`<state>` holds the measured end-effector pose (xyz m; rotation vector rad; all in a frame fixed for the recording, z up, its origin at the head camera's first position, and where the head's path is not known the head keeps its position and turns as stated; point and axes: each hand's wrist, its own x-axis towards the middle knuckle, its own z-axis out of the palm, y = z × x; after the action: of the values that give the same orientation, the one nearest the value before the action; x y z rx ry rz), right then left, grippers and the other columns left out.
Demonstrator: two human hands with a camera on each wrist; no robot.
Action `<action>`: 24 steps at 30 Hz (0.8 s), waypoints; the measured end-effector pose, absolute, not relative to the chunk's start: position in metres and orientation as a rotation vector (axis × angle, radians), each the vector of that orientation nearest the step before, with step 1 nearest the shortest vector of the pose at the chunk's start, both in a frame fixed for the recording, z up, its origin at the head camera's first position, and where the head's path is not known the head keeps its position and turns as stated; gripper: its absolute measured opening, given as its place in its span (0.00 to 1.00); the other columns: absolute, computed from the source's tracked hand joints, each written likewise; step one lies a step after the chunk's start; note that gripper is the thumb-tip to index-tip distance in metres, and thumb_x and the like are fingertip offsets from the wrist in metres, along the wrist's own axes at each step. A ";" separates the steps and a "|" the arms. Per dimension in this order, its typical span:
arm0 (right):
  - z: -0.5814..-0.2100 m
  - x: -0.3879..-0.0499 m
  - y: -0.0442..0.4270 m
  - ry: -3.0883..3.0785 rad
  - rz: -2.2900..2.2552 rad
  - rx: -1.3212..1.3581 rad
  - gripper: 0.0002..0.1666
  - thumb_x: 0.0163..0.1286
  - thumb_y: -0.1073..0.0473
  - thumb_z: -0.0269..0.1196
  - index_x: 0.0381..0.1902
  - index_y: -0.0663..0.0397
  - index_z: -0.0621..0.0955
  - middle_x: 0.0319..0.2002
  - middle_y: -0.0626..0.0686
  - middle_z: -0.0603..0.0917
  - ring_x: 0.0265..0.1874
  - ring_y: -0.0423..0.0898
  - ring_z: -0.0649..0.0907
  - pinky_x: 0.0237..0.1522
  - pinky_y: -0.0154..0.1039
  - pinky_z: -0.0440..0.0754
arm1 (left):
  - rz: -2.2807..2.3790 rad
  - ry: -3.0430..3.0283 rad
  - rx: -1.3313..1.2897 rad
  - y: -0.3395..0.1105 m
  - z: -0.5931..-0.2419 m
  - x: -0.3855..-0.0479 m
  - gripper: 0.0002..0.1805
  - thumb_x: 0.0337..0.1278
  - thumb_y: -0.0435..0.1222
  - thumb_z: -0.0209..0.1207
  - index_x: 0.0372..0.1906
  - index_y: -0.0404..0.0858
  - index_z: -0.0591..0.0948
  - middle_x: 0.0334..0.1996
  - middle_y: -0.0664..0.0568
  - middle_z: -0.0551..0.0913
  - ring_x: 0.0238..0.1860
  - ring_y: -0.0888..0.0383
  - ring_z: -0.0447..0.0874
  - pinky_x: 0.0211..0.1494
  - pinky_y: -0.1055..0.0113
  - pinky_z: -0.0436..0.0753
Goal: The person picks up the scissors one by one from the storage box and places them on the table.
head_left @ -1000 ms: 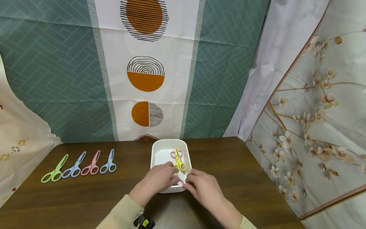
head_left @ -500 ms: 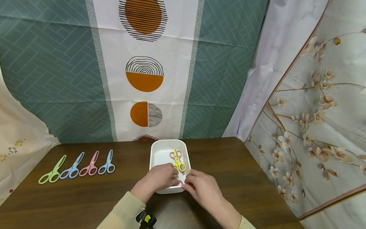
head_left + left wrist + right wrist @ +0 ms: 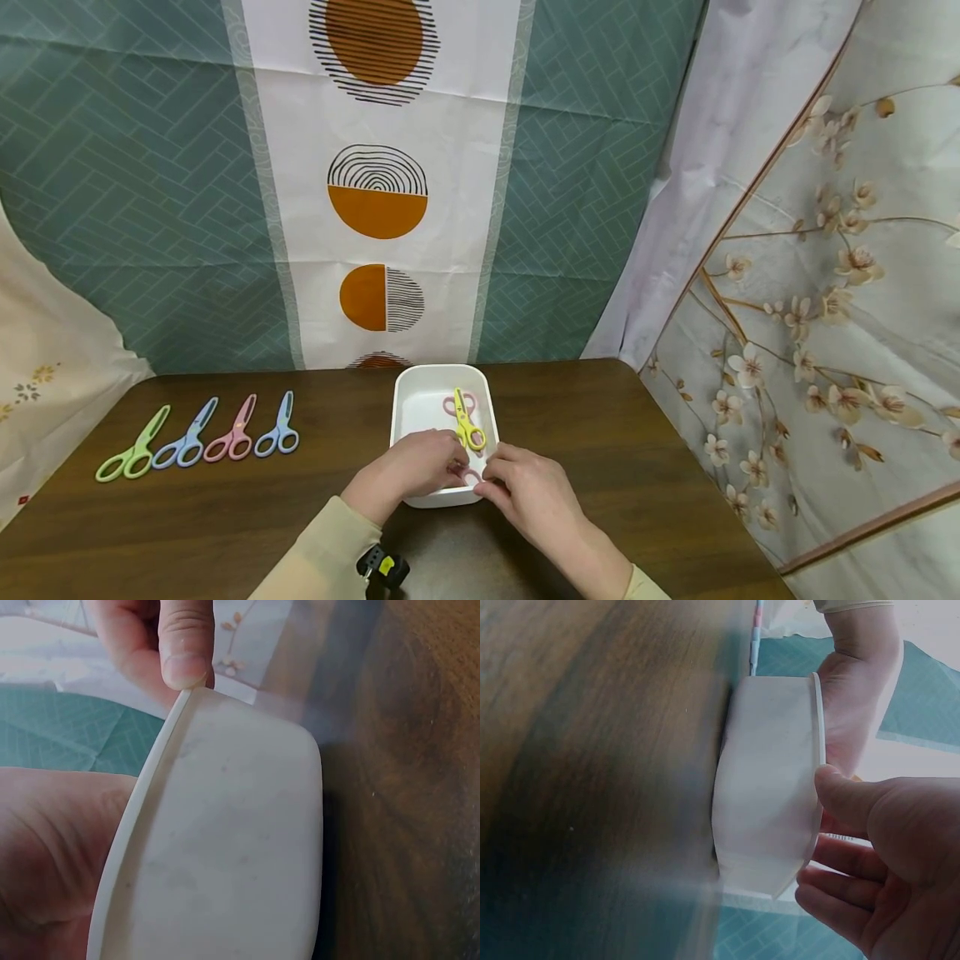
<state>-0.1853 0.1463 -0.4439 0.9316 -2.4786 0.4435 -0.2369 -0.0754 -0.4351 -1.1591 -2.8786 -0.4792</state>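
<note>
Evidently the left hand (image 3: 411, 468) dips into the tray (image 3: 444, 500), fingers curled beside a pink handle (image 3: 471, 476) near its near right corner; I cannot tell whether they pinch it. The right hand (image 3: 536, 492) grips the rim there. Farther in, along the right wall, yellow scissors (image 3: 466, 423) overlap more pink. All look light, stiff, probably prone to skid on smooth plastic; loops offer the best hold. Toward the worktop's (image 3: 600, 467) far left corner lie green (image 3: 142, 447), blue (image 3: 190, 438), pink (image 3: 236, 435) and blue scissors (image 3: 281, 430).

White tray (image 3: 420, 410), yellow scissors (image 3: 466, 424), brown (wood-grained) table (image 3: 585, 425)
</note>
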 end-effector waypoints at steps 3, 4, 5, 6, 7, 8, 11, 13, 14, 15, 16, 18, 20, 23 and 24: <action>-0.443 -0.186 0.146 -2.479 0.436 0.929 0.10 0.66 0.50 0.81 0.34 0.44 0.89 0.42 0.40 0.87 0.35 0.39 0.85 0.36 0.41 0.84 | -0.466 -2.916 -1.116 -0.075 -0.434 -0.238 0.08 0.63 0.36 0.78 0.30 0.44 0.89 0.27 0.63 0.80 0.29 0.62 0.72 0.39 0.64 0.78; -0.443 -0.186 0.146 -2.478 0.434 0.926 0.10 0.66 0.50 0.81 0.33 0.43 0.89 0.41 0.39 0.86 0.34 0.38 0.84 0.35 0.40 0.84 | -0.460 -2.928 -1.099 -0.075 -0.434 -0.238 0.08 0.63 0.36 0.78 0.30 0.44 0.89 0.27 0.62 0.80 0.29 0.62 0.72 0.39 0.64 0.78; -0.443 -0.186 0.146 -2.478 0.433 0.924 0.10 0.66 0.51 0.82 0.33 0.42 0.88 0.40 0.39 0.86 0.34 0.38 0.84 0.35 0.39 0.84 | -0.454 -2.939 -1.083 -0.075 -0.434 -0.238 0.08 0.63 0.36 0.78 0.30 0.44 0.90 0.27 0.61 0.81 0.29 0.62 0.73 0.39 0.63 0.78; -0.443 -0.186 0.146 -2.479 0.434 0.922 0.11 0.65 0.51 0.82 0.32 0.42 0.88 0.40 0.39 0.85 0.34 0.38 0.83 0.35 0.39 0.84 | -0.453 -2.949 -1.067 -0.075 -0.434 -0.238 0.08 0.63 0.36 0.78 0.30 0.43 0.90 0.27 0.61 0.81 0.29 0.61 0.73 0.39 0.63 0.78; -0.443 -0.186 0.146 -2.481 0.434 0.919 0.11 0.65 0.51 0.82 0.32 0.42 0.88 0.40 0.38 0.85 0.34 0.38 0.83 0.35 0.39 0.84 | -0.447 -2.954 -1.055 -0.075 -0.434 -0.238 0.09 0.63 0.36 0.78 0.29 0.43 0.89 0.26 0.61 0.81 0.28 0.61 0.73 0.38 0.63 0.78; -0.443 -0.186 0.146 -2.483 0.434 0.916 0.11 0.65 0.51 0.82 0.32 0.42 0.88 0.40 0.38 0.85 0.34 0.38 0.83 0.35 0.39 0.84 | -0.446 -2.958 -1.044 -0.075 -0.434 -0.238 0.10 0.63 0.37 0.78 0.29 0.43 0.89 0.26 0.61 0.81 0.28 0.61 0.73 0.37 0.63 0.77; -0.443 -0.185 0.146 -2.491 0.432 0.911 0.11 0.65 0.51 0.82 0.32 0.42 0.88 0.40 0.38 0.85 0.34 0.37 0.83 0.35 0.39 0.84 | -0.438 -2.969 -1.006 -0.076 -0.435 -0.237 0.11 0.63 0.38 0.79 0.27 0.44 0.88 0.25 0.61 0.81 0.27 0.61 0.73 0.35 0.63 0.77; -0.443 -0.185 0.146 -2.496 0.428 0.908 0.11 0.65 0.50 0.82 0.32 0.42 0.88 0.39 0.38 0.85 0.33 0.37 0.83 0.35 0.38 0.83 | -0.426 -2.974 -0.976 -0.077 -0.436 -0.236 0.11 0.62 0.39 0.79 0.26 0.46 0.88 0.25 0.62 0.81 0.26 0.61 0.73 0.34 0.63 0.76; -0.443 -0.185 0.146 -2.497 0.426 0.907 0.11 0.65 0.50 0.82 0.32 0.42 0.88 0.39 0.38 0.85 0.33 0.37 0.83 0.34 0.38 0.83 | -0.421 -2.974 -0.961 -0.077 -0.436 -0.236 0.12 0.62 0.40 0.79 0.26 0.46 0.88 0.25 0.62 0.81 0.26 0.61 0.73 0.34 0.63 0.76; -0.443 -0.185 0.146 -2.500 0.425 0.906 0.11 0.65 0.50 0.82 0.32 0.42 0.88 0.39 0.38 0.85 0.33 0.37 0.83 0.34 0.38 0.83 | -0.412 -2.975 -0.945 -0.078 -0.437 -0.236 0.12 0.62 0.41 0.80 0.26 0.46 0.88 0.24 0.63 0.81 0.25 0.61 0.73 0.33 0.63 0.76; -0.443 -0.185 0.146 -2.502 0.423 0.904 0.11 0.65 0.50 0.82 0.32 0.42 0.88 0.39 0.38 0.85 0.33 0.37 0.83 0.34 0.38 0.83 | -0.405 -2.977 -0.929 -0.078 -0.438 -0.237 0.12 0.61 0.41 0.80 0.26 0.47 0.88 0.24 0.63 0.81 0.25 0.61 0.73 0.33 0.63 0.76; -0.443 -0.185 0.146 -2.504 0.421 0.902 0.11 0.65 0.50 0.82 0.32 0.42 0.88 0.39 0.38 0.85 0.33 0.37 0.82 0.34 0.38 0.83 | -0.397 -2.980 -0.896 -0.078 -0.438 -0.236 0.13 0.61 0.43 0.80 0.26 0.47 0.88 0.23 0.63 0.80 0.25 0.60 0.73 0.33 0.62 0.76; -0.443 -0.185 0.146 -2.508 0.421 0.902 0.11 0.65 0.50 0.82 0.32 0.42 0.88 0.39 0.39 0.85 0.33 0.38 0.83 0.34 0.39 0.83 | -0.387 -2.984 -0.863 -0.077 -0.439 -0.236 0.14 0.60 0.44 0.81 0.25 0.48 0.87 0.23 0.62 0.79 0.25 0.59 0.73 0.32 0.61 0.75; -0.443 -0.185 0.146 -2.512 0.422 0.902 0.11 0.66 0.50 0.81 0.32 0.43 0.88 0.39 0.39 0.85 0.33 0.38 0.83 0.35 0.39 0.83 | -0.368 -2.993 -0.816 -0.077 -0.440 -0.235 0.17 0.58 0.46 0.82 0.23 0.48 0.84 0.25 0.60 0.81 0.25 0.58 0.74 0.32 0.60 0.75; -0.443 -0.185 0.146 -2.512 0.421 0.902 0.11 0.66 0.50 0.81 0.32 0.43 0.88 0.39 0.39 0.85 0.33 0.38 0.83 0.35 0.39 0.83 | -0.357 -2.994 -0.805 -0.077 -0.440 -0.234 0.19 0.57 0.47 0.82 0.23 0.48 0.83 0.27 0.58 0.83 0.26 0.57 0.74 0.33 0.60 0.76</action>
<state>-0.1846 0.1456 -0.4428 0.9018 -2.5122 0.4209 -0.2344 -0.0766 -0.4399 -0.8048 -2.9937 -0.3571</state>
